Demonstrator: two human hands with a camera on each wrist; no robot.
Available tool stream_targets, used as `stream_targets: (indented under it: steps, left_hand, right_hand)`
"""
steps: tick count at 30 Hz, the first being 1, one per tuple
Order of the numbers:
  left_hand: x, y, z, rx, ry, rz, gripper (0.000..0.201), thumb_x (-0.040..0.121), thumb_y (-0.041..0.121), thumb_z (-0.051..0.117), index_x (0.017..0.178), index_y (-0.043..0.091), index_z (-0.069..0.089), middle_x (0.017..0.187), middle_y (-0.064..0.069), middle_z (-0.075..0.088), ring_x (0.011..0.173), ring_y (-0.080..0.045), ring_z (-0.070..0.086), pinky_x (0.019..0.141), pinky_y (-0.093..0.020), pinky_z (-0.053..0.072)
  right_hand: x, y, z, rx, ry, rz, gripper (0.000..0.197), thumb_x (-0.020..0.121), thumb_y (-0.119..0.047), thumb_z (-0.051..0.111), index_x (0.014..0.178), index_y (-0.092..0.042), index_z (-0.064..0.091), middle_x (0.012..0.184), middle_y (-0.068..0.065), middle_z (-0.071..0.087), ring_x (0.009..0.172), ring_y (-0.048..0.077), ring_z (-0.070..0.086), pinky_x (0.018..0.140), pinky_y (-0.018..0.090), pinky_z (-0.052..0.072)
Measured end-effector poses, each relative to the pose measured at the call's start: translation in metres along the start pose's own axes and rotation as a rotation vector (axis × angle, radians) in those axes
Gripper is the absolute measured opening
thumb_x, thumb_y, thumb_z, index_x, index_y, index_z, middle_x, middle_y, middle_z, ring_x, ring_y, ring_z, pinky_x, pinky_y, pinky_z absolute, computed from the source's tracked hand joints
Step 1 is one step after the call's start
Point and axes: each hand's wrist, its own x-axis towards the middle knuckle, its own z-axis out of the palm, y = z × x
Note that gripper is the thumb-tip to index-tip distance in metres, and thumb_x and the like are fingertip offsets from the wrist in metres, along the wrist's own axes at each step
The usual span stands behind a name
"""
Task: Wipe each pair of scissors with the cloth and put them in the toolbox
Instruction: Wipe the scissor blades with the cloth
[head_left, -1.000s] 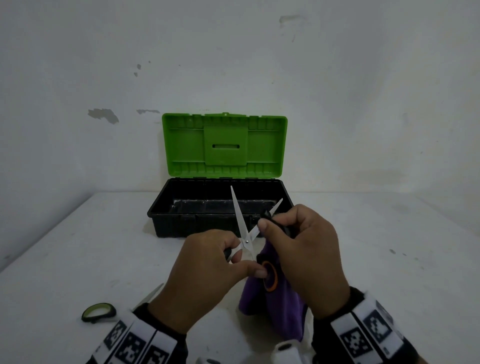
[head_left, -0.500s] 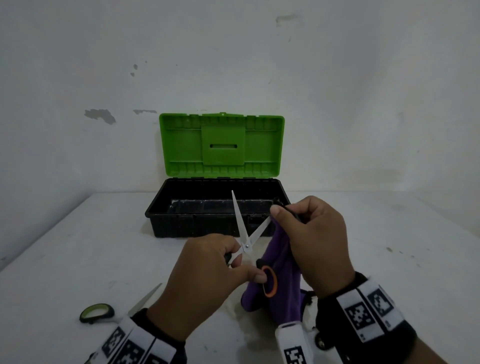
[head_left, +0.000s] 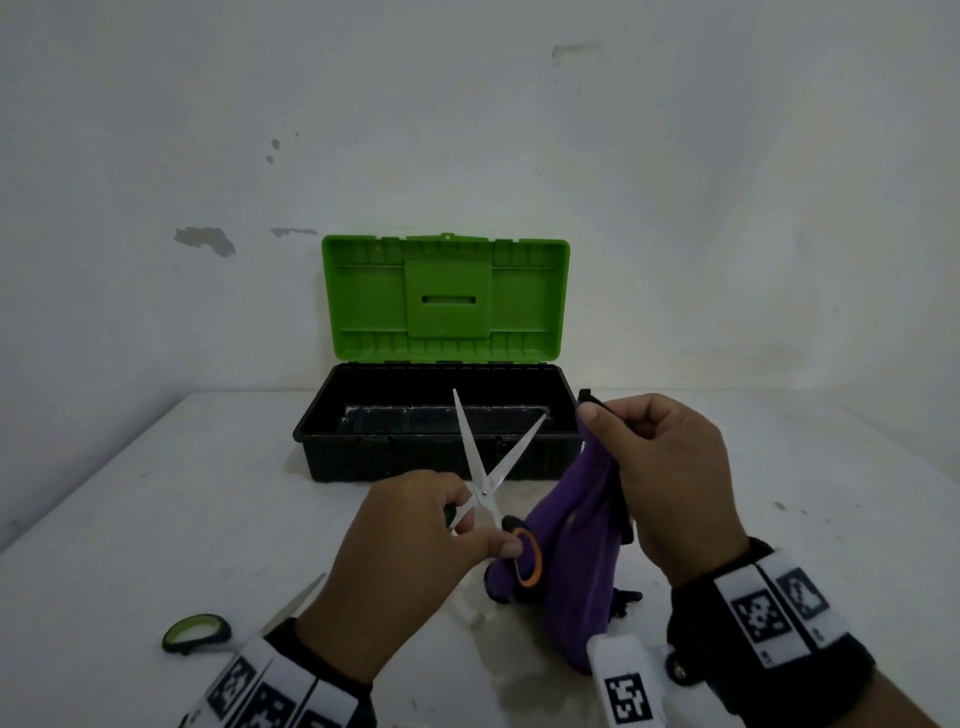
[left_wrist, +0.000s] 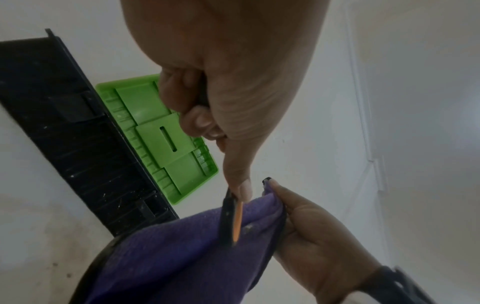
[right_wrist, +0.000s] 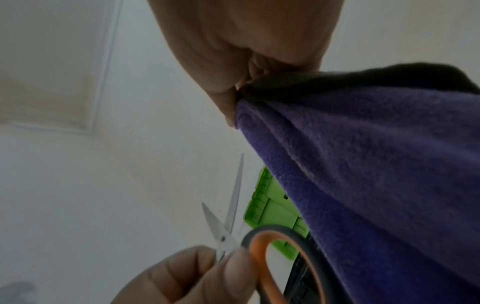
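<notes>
While the left hand (head_left: 415, 540) pinches the orange-handled scissors (head_left: 488, 488) near the pivot, thumb and fingers curled round the handle end, the blades stand splayed in a V pointing up and away, in front of the toolbox. Orange loop hangs just below the thumb, touching the cloth.

Right hand (head_left: 660, 467) is clamped on the purple cloth (head_left: 566, 545), gripping a top fold w/ curled fingers; rest of the cloth drapes down toward the worktop (head_left: 156, 519). Cloth is beside the right blade, not on it in the head view, so no wipe contact at this moment.

Handling, as I judge it: scissors look light, stiff, thin steel blades w/ sharp tips and edges, prob. slick. Best hold is the handles or just behind the pivot, as now; blades open means the free handle can swing, so keep a finger on it. Wipe from pivot toward tip, cloth folded over the back of the blade, not across the edge. Cloth is soft, limp, fleecy, good grip anywhere; bunch it thick.

Toolbox (head_left: 332, 441) sits open beyond the hands, green lid (head_left: 447, 296) upright; contents hard to tell. Green-handled scissors (head_left: 200, 631) lie on the worktop near the left wrist, still to do.
</notes>
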Motion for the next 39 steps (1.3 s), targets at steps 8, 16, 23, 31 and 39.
stream_targets:
  steps: [8, 16, 23, 31, 39]
  left_hand:
    - [-0.002, 0.004, 0.005, 0.107, 0.094, 0.108, 0.034, 0.068, 0.047, 0.08, 0.061, 0.031, 0.051, 0.058, 0.018, 0.044, 0.052, -0.001, 0.042, 0.049, -0.011, 0.034]
    - [-0.003, 0.0, 0.007, 0.16, 0.164, 0.163, 0.036, 0.063, 0.032, 0.088, 0.058, 0.023, 0.053, 0.057, 0.014, 0.046, 0.045, 0.002, 0.035, 0.042, -0.008, 0.028]
    - [-0.003, -0.001, 0.013, 0.167, 0.206, 0.17, 0.039, 0.064, 0.034, 0.087, 0.058, 0.022, 0.051, 0.057, 0.013, 0.043, 0.046, 0.0, 0.033, 0.046, -0.009, 0.026]
    - [-0.005, -0.004, 0.014, 0.163, 0.213, 0.206, 0.037, 0.066, 0.037, 0.085, 0.057, 0.019, 0.054, 0.056, 0.01, 0.046, 0.045, -0.002, 0.036, 0.045, -0.008, 0.027]
    - [-0.007, -0.004, 0.01, 0.173, 0.224, 0.25, 0.036, 0.068, 0.044, 0.077, 0.057, 0.018, 0.053, 0.056, 0.01, 0.045, 0.046, -0.003, 0.037, 0.046, -0.006, 0.027]
  right_hand:
    - [-0.037, 0.0, 0.019, -0.169, -0.146, -0.137, 0.011, 0.081, -0.023, 0.079, 0.075, -0.028, 0.071, 0.072, -0.016, 0.072, 0.069, 0.005, 0.067, 0.063, 0.018, 0.052]
    - [-0.052, -0.002, 0.033, -0.21, -0.125, -0.236, 0.013, 0.082, -0.02, 0.079, 0.074, -0.024, 0.07, 0.066, -0.015, 0.065, 0.073, 0.0, 0.064, 0.06, 0.006, 0.045]
    - [-0.047, 0.0, 0.032, -0.214, -0.023, -0.253, 0.023, 0.08, -0.02, 0.081, 0.068, -0.026, 0.062, 0.062, -0.013, 0.063, 0.07, 0.0, 0.063, 0.058, 0.004, 0.042]
    - [-0.04, 0.001, 0.024, -0.218, -0.002, -0.245, 0.02, 0.08, -0.022, 0.081, 0.069, -0.025, 0.066, 0.06, -0.015, 0.064, 0.069, -0.003, 0.062, 0.058, 0.004, 0.041]
    - [-0.038, 0.0, 0.021, -0.213, 0.035, -0.273, 0.022, 0.08, -0.021, 0.082, 0.067, -0.025, 0.064, 0.058, -0.014, 0.062, 0.068, -0.002, 0.062, 0.056, 0.003, 0.04]
